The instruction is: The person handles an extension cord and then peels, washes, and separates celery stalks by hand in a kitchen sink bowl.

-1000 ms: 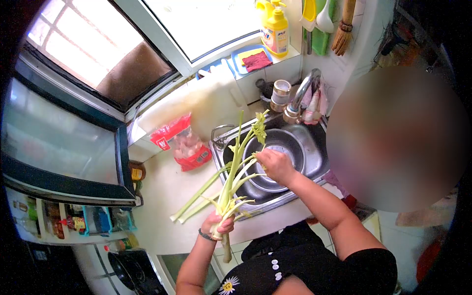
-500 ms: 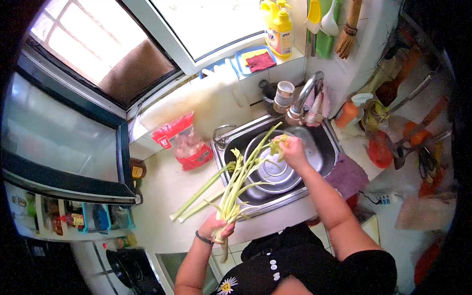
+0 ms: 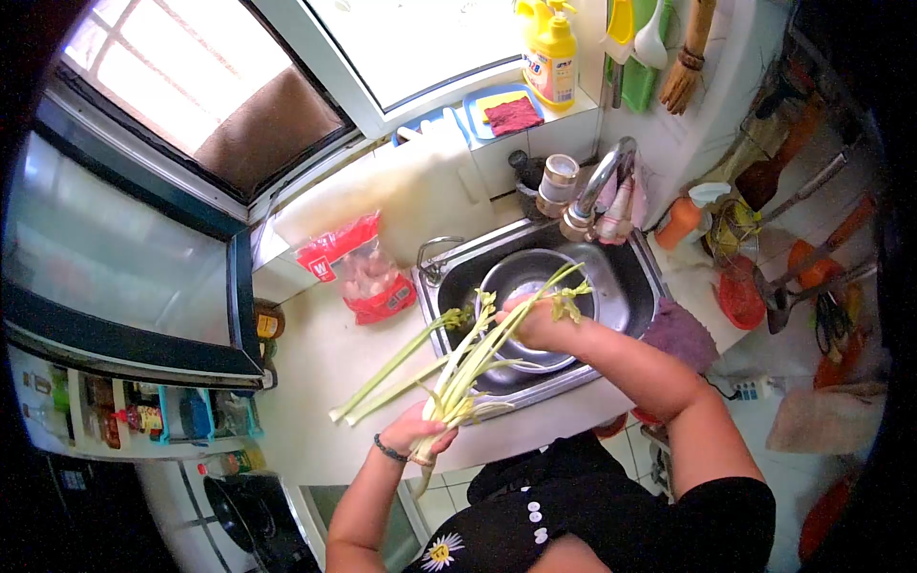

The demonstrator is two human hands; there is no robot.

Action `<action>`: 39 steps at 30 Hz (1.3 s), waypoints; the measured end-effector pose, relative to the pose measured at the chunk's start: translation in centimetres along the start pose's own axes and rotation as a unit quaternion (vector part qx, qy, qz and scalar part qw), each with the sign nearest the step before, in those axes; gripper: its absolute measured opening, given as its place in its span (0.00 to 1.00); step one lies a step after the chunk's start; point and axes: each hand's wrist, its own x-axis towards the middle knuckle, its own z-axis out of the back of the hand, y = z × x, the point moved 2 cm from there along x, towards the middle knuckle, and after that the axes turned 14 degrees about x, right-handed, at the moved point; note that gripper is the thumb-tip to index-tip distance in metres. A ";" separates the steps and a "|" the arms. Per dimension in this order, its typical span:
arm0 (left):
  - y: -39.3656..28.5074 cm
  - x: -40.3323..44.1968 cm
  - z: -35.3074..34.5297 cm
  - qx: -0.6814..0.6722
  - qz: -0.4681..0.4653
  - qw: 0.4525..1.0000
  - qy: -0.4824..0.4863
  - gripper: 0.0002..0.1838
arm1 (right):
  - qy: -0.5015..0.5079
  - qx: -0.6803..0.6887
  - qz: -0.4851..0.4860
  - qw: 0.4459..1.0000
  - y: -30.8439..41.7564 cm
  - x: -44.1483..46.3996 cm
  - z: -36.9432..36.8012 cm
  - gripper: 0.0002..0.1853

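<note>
My left hand [image 3: 418, 435] is closed around the base of a bunch of celery [image 3: 468, 368] in front of the sink. Its pale green stalks fan up and right across the sink's edge. Over the metal basin [image 3: 585, 277] in the sink [image 3: 630, 263], my right hand [image 3: 535, 325] is among the stalks, its fingers curled against them and partly hidden. Celery leaves [image 3: 565, 306] hang over that hand's wrist side. Separate celery stalks [image 3: 382, 372] lie on the counter to the left, their leafy ends reaching the sink rim.
A red and clear bag [image 3: 361, 272] lies on the counter behind the loose stalks. The faucet [image 3: 611, 172] rises behind the sink. A purple cloth [image 3: 680, 334] drapes at its right edge. Yellow bottles [image 3: 551, 62] and a dark red sponge [image 3: 516, 116] stand on the sill; utensils hang at right.
My right hand has moved left and down from the leafy tops to in among the stalks. My left hand keeps hold of the celery; the stalks have swung slightly right.
</note>
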 end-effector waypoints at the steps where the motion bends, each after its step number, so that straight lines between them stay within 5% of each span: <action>1: 0.1 0.1 0.0 -0.001 -0.001 1.000 0.000 0.30 | -0.012 -0.029 -0.004 1.000 0.0 0.1 -0.3 0.04; 3: 0.4 0.2 0.0 -0.005 -0.002 1.000 0.012 0.27 | -0.027 -0.039 0.002 0.999 -1.0 0.3 -0.7 0.05; 4: 0.8 0.1 0.0 -0.007 -0.004 1.000 0.011 0.27 | -0.129 0.091 -0.061 0.986 -3.3 0.0 -1.0 0.05; 5: 1.2 -0.2 0.2 -0.014 -0.002 1.000 0.014 0.26 | -0.227 0.217 -0.123 0.941 -5.5 -0.5 -1.1 0.06; 9: 1.9 -1.0 0.9 0.010 0.015 1.000 -0.021 0.20 | -0.308 0.543 -0.312 0.716 -12.3 -5.4 -2.5 0.07; 12: 1.7 -0.9 1.1 0.095 0.037 0.991 -0.088 0.15 | -0.448 0.496 -0.307 0.678 -11.1 -8.3 0.6 0.08; 13: 1.4 -0.8 0.9 0.092 0.036 0.991 -0.090 0.15 | -0.477 0.445 -0.247 0.717 -10.6 -8.6 2.1 0.09; 15: 0.4 -0.6 0.3 0.207 0.073 0.970 -0.100 0.16 | -0.359 0.348 -0.251 0.829 -6.9 -6.5 5.0 0.07; 17: 0.3 0.0 0.0 0.221 0.072 0.968 -0.090 0.14 | -0.146 0.200 -0.136 0.959 -1.4 -3.2 6.5 0.08; 19: 0.2 0.8 -0.3 0.257 0.064 0.962 -0.071 0.14 | -0.105 0.091 -0.005 0.990 1.0 -1.4 4.2 0.09; 20: 0.1 1.0 -0.5 0.261 0.063 0.961 -0.069 0.14 | -0.031 0.027 -0.031 0.999 1.3 -1.0 2.9 0.08; 22: -0.2 1.3 -0.8 0.248 0.057 0.965 -0.064 0.14 | 0.056 -0.078 -0.022 0.995 2.4 -0.7 1.4 0.06; 29: 0.5 1.6 -0.3 0.235 0.067 0.967 -0.069 0.14 | -0.079 -0.132 0.105 0.983 2.4 -0.2 0.1 0.05; 33: 1.5 1.7 -0.4 0.223 0.077 0.970 -0.059 0.14 | -0.017 -0.115 0.064 0.991 -0.5 -0.2 -1.8 0.03; 34: 1.8 1.6 -0.5 0.220 0.074 0.971 -0.056 0.15 | -0.109 0.040 -0.044 0.992 -3.2 0.0 -1.6 0.03; 37: 2.0 0.3 -0.3 0.166 0.051 0.982 -0.074 0.14 | -0.313 0.364 -0.284 0.830 -8.3 -1.1 4.1 0.10; 39: 2.0 -1.2 0.6 0.152 0.046 0.984 -0.083 0.15 | -0.288 0.498 -0.270 0.773 -7.9 -1.6 5.3 0.15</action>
